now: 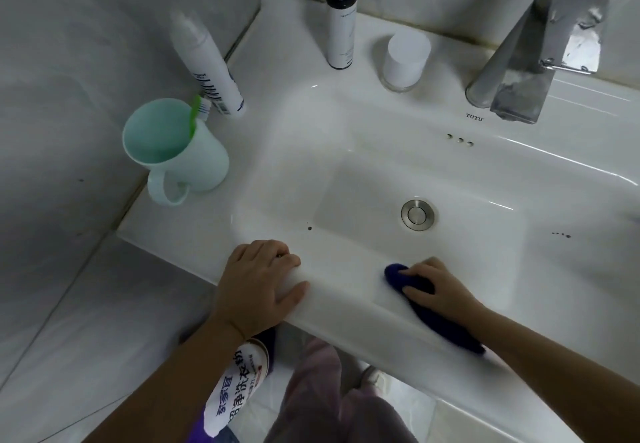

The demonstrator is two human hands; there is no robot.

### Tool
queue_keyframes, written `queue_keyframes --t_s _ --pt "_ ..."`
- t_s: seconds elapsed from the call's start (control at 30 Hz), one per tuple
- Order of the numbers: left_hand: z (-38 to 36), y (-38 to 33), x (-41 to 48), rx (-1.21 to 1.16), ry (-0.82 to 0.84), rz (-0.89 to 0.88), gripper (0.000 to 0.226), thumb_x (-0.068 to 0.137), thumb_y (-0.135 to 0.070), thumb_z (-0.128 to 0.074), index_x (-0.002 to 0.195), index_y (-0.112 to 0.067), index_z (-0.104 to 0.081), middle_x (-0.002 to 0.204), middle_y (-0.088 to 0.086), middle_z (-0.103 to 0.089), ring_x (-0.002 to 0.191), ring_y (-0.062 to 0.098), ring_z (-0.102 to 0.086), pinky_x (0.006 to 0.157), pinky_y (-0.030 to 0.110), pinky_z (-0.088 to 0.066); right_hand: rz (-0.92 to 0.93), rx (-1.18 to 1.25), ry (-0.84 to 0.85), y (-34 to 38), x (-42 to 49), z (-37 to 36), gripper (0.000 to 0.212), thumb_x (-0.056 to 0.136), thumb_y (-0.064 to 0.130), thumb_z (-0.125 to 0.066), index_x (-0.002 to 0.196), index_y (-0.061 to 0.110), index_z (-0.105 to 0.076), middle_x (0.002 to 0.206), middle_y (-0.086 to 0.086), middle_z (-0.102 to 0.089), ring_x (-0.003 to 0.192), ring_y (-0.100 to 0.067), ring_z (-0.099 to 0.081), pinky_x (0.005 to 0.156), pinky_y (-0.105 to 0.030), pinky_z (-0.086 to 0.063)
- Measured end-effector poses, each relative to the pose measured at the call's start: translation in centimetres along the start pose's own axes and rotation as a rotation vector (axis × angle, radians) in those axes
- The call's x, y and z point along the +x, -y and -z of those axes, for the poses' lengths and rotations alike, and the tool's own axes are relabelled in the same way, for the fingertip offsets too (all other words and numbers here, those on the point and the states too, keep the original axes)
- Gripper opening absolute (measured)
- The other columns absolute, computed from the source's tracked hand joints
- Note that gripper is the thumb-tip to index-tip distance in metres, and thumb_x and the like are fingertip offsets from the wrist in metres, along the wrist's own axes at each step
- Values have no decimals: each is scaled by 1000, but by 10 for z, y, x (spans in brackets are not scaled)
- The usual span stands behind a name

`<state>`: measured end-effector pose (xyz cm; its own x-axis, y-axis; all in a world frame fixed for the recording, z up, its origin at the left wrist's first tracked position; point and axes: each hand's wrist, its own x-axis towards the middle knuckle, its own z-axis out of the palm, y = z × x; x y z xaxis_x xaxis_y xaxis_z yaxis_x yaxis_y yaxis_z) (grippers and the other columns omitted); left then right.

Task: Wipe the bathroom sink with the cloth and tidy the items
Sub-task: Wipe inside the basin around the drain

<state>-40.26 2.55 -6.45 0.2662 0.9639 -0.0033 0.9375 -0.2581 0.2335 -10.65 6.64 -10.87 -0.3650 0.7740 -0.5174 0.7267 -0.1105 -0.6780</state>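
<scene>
White sink rim (pixel 346 292), left hand (pixel 258 280) flat, right hand (pixel 441 286) gripping blue cloth (pixel 440 325) slanted across it

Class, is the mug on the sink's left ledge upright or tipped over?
Upright. The mug stands on its base on the sink ledge, its mouth facing up, with a green toothbrush standing inside it.
</scene>
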Motion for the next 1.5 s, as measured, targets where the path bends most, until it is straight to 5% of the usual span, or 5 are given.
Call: queue_keyframes --t_s 0.33,0.47,1.03,1.23,1.5 --pt "3 -2 0 -19 11 25 37 81 -48 -47 87 -17 -65 88 0 -59 79 21 -56 75 29 -33 100 82 103 27 -14 -6 14 87 26 -59 98 35 -58 97 5 -47 92 -9 -51 77 -7 -32" --pt "3 -3 -1 -18 7 19 38 81 -48 -45 88 -16 -65 88 1 -60 79 22 -56 75 30 -32 -145 -68 -116 -18 -9 8 32 84 12 -64 115 11 -59 107 -9 -42 110 -28 -48 91 -21 -31" --pt "4 32 -23 1 -113 283 76 86 -64 -35 122 -1 -55 132 21 -49 126 32 -36 102 39 -25 138 -49 -115 75 103 -51 41 88 20 -58 127 11 -47 124 -12 -36 109 -27 -45 90 -18 -28" --pt "-5 35 -23 -72 -145 368 89 75 -61 -49 132 6 -42 141 19 -41 131 26 -31 105 37 -25 348 72 230 109 96 -61 30 90 20 -56 120 16 -52 111 0 -43 100 -12 -46 86 -16 -32" --pt "-7 36 -22 -95 -151 369 89 73 -61 -49 133 5 -43 142 15 -40 132 23 -31 106 31 -20 279 -4 54 121 117 -70 35 88 19 -59 121 7 -54 114 -12 -46 98 -23 -49 79 -13 -30"
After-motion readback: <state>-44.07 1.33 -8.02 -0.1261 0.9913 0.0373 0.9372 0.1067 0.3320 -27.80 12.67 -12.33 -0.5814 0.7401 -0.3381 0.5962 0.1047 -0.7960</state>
